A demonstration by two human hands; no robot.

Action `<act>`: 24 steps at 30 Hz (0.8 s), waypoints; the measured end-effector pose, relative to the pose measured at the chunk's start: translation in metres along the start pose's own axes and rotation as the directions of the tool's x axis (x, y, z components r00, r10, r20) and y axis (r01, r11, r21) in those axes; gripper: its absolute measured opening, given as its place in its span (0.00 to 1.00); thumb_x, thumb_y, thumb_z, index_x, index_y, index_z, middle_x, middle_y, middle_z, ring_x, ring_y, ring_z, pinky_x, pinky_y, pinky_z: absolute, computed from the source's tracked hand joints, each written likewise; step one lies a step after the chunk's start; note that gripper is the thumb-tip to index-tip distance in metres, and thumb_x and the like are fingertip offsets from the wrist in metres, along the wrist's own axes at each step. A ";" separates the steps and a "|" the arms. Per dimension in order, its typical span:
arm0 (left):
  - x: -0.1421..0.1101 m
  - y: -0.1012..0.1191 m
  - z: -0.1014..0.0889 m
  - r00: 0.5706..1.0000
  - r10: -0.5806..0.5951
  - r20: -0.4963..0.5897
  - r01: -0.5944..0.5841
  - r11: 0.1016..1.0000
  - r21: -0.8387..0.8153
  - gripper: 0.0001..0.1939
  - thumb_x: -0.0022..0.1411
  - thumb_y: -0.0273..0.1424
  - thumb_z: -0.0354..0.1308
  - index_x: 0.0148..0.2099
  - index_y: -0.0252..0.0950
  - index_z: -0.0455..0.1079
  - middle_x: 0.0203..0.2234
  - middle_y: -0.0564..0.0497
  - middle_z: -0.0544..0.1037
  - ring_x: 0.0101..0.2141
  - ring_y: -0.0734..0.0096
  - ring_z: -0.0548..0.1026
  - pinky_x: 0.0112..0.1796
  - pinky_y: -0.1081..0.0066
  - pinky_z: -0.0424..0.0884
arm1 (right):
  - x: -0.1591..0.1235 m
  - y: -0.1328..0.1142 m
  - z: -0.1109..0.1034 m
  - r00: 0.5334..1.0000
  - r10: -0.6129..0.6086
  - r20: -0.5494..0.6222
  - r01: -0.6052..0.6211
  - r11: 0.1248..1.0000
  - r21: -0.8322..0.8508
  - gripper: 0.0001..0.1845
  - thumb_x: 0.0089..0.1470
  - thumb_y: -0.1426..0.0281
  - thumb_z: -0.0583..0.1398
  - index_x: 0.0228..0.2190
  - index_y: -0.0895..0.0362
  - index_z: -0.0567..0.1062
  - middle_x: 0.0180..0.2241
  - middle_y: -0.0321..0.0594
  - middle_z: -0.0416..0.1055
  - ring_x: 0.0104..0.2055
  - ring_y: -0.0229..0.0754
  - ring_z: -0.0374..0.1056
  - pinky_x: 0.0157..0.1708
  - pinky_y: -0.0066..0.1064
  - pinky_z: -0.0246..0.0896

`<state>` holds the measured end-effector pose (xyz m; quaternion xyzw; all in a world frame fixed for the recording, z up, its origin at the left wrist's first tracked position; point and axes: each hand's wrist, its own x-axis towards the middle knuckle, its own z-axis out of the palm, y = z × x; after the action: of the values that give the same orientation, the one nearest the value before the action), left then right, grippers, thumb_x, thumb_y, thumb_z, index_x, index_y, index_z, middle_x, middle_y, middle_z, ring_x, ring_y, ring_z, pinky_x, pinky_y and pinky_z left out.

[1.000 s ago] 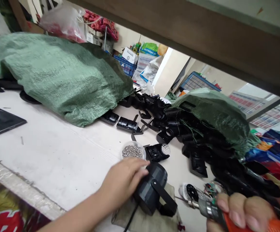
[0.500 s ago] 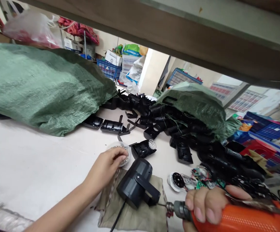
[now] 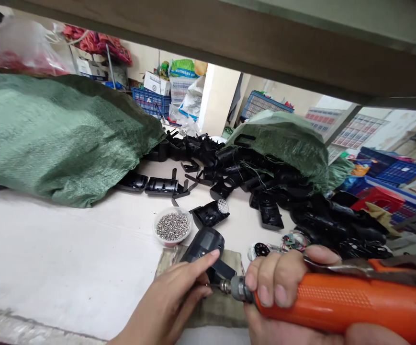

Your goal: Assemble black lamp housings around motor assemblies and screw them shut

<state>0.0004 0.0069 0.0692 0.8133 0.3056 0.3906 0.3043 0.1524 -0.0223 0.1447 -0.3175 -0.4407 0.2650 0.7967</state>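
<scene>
**Orange screwdriver [image 3: 337,299] at the black lamp housing [image 3: 202,244]**

Your right hand [image 3: 275,282] wraps the handle, fingers curled round it, the grip pressed closed on the tool, and its body runs off the right edge of the view. Its metal chuck and thin bit point left toward the housing and end beside your left hand [image 3: 168,306]; you cannot tell from this view whether the bit touches anything. Your left grip is spread: the forefinger lies across the top of the housing and the other fingers sit lower, by its black bracket [image 3: 225,268], so whether it clamps is unclear.

The housing sits on a folded olive cloth [image 3: 211,311] at the near side of the desk [image 3: 67,254]. Just far of it, a clear bowl of small screws [image 3: 172,226] and a black housing part with a mesh disc [image 3: 210,213] rest on the desk. To the right lie a round black disc [image 3: 261,249] and loose wired circuit boards [image 3: 294,241]. Farther off, black plastic parts [image 3: 261,191] heap up beside green woven sacks [image 3: 60,139].
</scene>
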 end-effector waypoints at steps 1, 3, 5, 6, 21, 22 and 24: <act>0.000 0.000 0.000 1.000 0.012 0.003 -0.012 1.000 0.013 0.31 0.64 0.23 0.51 0.64 0.56 0.49 0.35 0.57 0.77 0.33 0.73 0.75 0.37 0.78 0.71 | 0.000 0.002 0.000 1.000 -0.009 -0.010 0.010 0.998 0.054 0.24 0.49 0.43 0.56 0.34 0.49 0.74 0.13 0.26 0.62 0.12 0.34 0.57 0.14 0.29 0.62; 0.000 -0.001 0.000 0.999 0.041 0.033 -0.042 0.998 0.044 0.32 0.64 0.23 0.49 0.65 0.55 0.47 0.35 0.56 0.77 0.34 0.72 0.76 0.37 0.77 0.72 | 0.000 0.007 0.001 1.000 -0.006 -0.031 0.011 0.988 0.155 0.23 0.47 0.46 0.61 0.34 0.52 0.74 0.13 0.27 0.64 0.12 0.34 0.57 0.13 0.29 0.62; -0.002 -0.004 0.001 0.993 0.065 0.096 -0.072 0.995 0.071 0.34 0.64 0.21 0.46 0.66 0.54 0.44 0.36 0.55 0.78 0.34 0.71 0.76 0.37 0.76 0.72 | 0.000 0.009 0.002 1.000 0.017 -0.022 -0.012 0.981 0.194 0.22 0.46 0.48 0.62 0.33 0.52 0.74 0.13 0.27 0.64 0.12 0.34 0.57 0.13 0.28 0.61; -0.003 -0.005 0.001 0.988 0.075 0.133 -0.087 0.993 0.082 0.34 0.64 0.20 0.45 0.66 0.54 0.43 0.36 0.55 0.78 0.34 0.71 0.76 0.37 0.75 0.72 | 0.000 0.010 0.003 0.999 0.033 -0.013 -0.030 0.979 0.202 0.23 0.45 0.47 0.62 0.33 0.53 0.74 0.13 0.27 0.64 0.12 0.34 0.57 0.13 0.28 0.61; 0.050 0.012 0.016 0.965 0.089 0.246 -0.129 0.980 0.150 0.22 0.58 0.17 0.47 0.48 0.44 0.72 0.35 0.50 0.78 0.42 0.63 0.75 0.51 0.54 0.66 | 0.019 -0.017 -0.074 0.964 -0.121 -0.236 0.100 0.990 -0.098 0.29 0.46 0.42 0.54 0.31 0.54 0.71 0.11 0.27 0.59 0.13 0.33 0.53 0.14 0.26 0.55; 0.050 0.011 0.015 0.982 0.054 0.179 -0.066 0.996 0.059 0.22 0.59 0.17 0.46 0.46 0.43 0.73 0.34 0.50 0.78 0.39 0.65 0.75 0.47 0.60 0.69 | 0.020 -0.019 -0.079 0.961 -0.134 -0.243 0.109 0.987 -0.114 0.29 0.46 0.41 0.53 0.31 0.54 0.71 0.11 0.27 0.60 0.13 0.33 0.53 0.14 0.26 0.54; 0.043 0.005 0.013 0.997 -0.055 0.053 0.059 0.996 -0.071 0.22 0.60 0.19 0.45 0.49 0.44 0.70 0.39 0.50 0.77 0.41 0.66 0.75 0.43 0.65 0.73 | 0.021 -0.022 -0.086 0.951 -0.158 -0.266 0.128 0.984 -0.125 0.29 0.46 0.41 0.53 0.32 0.54 0.71 0.11 0.27 0.60 0.13 0.33 0.53 0.14 0.26 0.54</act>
<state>0.0346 0.0320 0.0855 0.8023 0.3065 0.3719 0.3521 0.2408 -0.0455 0.1372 -0.3606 -0.3614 0.1362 0.8490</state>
